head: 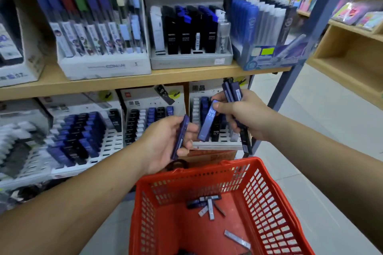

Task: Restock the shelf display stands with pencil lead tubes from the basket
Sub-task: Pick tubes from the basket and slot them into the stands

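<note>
My left hand [165, 143] grips one blue pencil lead tube [180, 136] edge-on, above the basket's far rim. My right hand [242, 116] holds a bundle of several blue lead tubes [233, 91] and pinches a single tube marked HB 0.5 [208, 120] between thumb and fingertips, in front of a white display stand [215, 143] on the lower shelf. The red plastic basket [275, 203] sits below my hands, with several loose tubes [207, 205] on its floor.
Two more slotted stands [107, 147] with blue and black tubes fill the lower shelf to the left. The upper wooden shelf [145, 80] carries boxed lead displays. A blue shelf post [290, 80] rises at right, beyond it a tiled aisle and another wooden shelving unit [350, 47].
</note>
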Available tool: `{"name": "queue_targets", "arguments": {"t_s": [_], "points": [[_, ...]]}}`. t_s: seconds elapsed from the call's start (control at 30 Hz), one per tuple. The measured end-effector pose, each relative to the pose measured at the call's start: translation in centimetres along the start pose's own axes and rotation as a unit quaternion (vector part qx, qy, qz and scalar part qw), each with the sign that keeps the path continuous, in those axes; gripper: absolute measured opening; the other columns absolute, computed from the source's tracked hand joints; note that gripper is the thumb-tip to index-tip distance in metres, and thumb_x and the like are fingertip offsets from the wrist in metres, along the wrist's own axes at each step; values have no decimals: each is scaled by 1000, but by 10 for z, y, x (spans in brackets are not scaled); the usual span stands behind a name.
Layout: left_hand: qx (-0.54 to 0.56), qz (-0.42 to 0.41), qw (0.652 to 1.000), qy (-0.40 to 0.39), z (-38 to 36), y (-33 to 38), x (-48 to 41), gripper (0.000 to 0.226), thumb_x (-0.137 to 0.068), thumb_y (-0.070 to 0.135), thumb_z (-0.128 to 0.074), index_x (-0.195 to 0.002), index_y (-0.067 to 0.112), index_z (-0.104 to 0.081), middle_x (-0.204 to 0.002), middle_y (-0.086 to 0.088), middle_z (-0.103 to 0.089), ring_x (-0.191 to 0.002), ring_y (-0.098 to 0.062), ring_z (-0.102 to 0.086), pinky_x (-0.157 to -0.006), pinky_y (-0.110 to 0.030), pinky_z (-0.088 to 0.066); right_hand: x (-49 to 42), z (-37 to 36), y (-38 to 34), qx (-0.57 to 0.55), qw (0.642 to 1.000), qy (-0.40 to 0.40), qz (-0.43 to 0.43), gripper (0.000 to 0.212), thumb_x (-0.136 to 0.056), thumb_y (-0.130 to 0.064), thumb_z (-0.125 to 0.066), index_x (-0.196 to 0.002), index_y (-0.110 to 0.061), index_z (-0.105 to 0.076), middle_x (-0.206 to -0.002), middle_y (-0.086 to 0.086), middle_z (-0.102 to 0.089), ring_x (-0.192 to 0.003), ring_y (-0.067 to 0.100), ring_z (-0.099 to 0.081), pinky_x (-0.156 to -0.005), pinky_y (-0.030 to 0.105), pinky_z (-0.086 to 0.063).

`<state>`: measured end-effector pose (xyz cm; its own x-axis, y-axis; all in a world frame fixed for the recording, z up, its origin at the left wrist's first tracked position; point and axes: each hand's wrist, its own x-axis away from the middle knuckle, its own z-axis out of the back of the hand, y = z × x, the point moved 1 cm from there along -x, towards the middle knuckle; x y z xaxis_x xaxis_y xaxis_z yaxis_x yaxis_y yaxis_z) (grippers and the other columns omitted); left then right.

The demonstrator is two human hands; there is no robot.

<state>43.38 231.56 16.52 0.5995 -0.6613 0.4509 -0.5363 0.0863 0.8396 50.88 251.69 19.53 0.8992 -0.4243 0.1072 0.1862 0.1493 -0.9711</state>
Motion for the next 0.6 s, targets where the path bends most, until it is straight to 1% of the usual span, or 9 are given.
{"name": "queue_targets", "arguments": {"t_s": [0.1,0.2,0.27,0.37,0.47,0.5,0.53,0.57,0.6], "points": [[15,-15,1000,-2,18,6,13,28,-110,25,-46,-108,3,-64,-91,-15,-74,-65,-20,-64,-53,-28,-51,10,-17,-7,-40,999,-19,-25,18,-98,-8,-67,-115,-2,-63,-48,0,-53,-43,21,-37,-40,27,-31],[29,-27,999,1,32,10,23,17,-107,16,-51,-107,3,-63,-103,-22,-74,-89,-32,-73,-70,-41,-62,22,-28,-13,-61,997,-29,-39,15,-98,-7,-67,-112,-5,-63,-50,0,-54,-43,20,-36,-40,26,-31],[38,-26,999,3,37,13,29,15,-105,14,-54,-109,4,-64,-106,-22,-75,-97,-33,-75,-74,-46,-63,29,-33,-16,-62,996,-35,-50,14,-98,-6,-67,-112,-6,-64,-50,0,-56,-42,20,-36,-41,26,-31],[16,-35,999,-2,38,16,36,13,-103,17,-58,-109,9,-67,-105,-17,-77,-95,-26,-75,-75,-45,-62,40,-40,-21,-62,996,-38,-56,16,-97,-7,-69,-112,-7,-64,-56,3,-60,-43,20,-37,-40,25,-32],[-42,-58,997,0,42,13,33,11,-96,24,-71,-104,16,-72,-110,-10,-75,-100,-26,-71,-91,-50,-59,48,-50,-24,-69,995,-36,-68,13,-95,-9,-71,-107,-9,-66,-62,4,-63,-45,19,-39,-40,25,-32],[-65,-65,996,8,43,11,31,18,-90,29,-78,-103,18,-75,-113,-7,-75,-106,-26,-69,-95,-52,-58,51,-54,-24,-63,995,-32,-74,13,-95,-11,-72,-107,-8,-67,-62,7,-61,-45,19,-40,-40,25,-33],[-97,-73,992,23,44,11,29,27,-83,34,-84,-105,20,-77,-114,-3,-76,-110,-24,-68,-96,-50,-58,52,-56,-22,-53,995,-26,-76,17,-95,-12,-72,-109,-5,-68,-61,10,-58,-45,19,-40,-40,26,-33],[-133,-88,986,41,43,11,27,31,-81,37,-86,-107,22,-78,-111,1,-76,-108,-20,-68,-91,-44,-59,53,-58,-20,-41,996,-18,-76,22,-95,-14,-71,-111,-1,-68,-59,12,-54,-44,20,-40,-40,26,-33],[-169,-111,978,59,41,12,26,27,-85,35,-85,-107,22,-77,-103,3,-76,-96,-14,-68,-81,-35,-57,54,-57,-16,-34,996,-6,-77,26,-94,-15,-71,-112,4,-67,-56,12,-51,-44,21,-39,-40,26,-33]]}}
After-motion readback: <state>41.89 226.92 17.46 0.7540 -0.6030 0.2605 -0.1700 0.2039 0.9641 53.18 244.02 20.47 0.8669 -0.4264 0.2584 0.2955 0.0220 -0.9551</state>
